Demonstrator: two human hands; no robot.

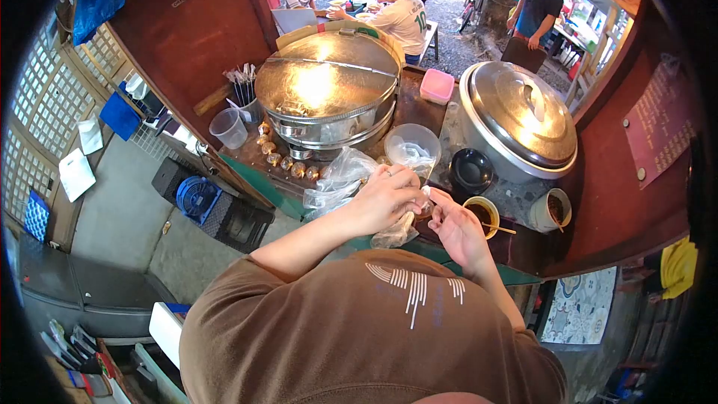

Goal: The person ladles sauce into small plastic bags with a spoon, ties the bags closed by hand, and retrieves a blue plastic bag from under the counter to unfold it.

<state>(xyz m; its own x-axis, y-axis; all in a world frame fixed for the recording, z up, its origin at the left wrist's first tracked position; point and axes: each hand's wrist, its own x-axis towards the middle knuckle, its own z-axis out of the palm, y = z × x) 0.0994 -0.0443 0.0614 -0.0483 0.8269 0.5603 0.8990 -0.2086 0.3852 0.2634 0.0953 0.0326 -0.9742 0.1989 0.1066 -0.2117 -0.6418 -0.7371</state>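
Note:
My left hand (389,196) and my right hand (456,230) meet over the counter's near edge, fingers pinched at the top of a small clear plastic bag (424,210). Its lower part is partly hidden by my fingers. Loose clear plastic bags (340,182) lie just left of my left hand. Behind the hands stands a clear plastic tub (413,148). Close to my right hand is a cup of dark sauce (481,213) with a wooden stick in it. Several small tied bags of brown contents (298,170) line the counter's left side.
A large round steel steamer (329,75) and a big lidded pot (520,116) take up the back. Black bowls (471,170), a second cup (552,210) with a stick, a pink container (437,86) and a clear cup (228,129) stand around. People sit outside beyond the counter.

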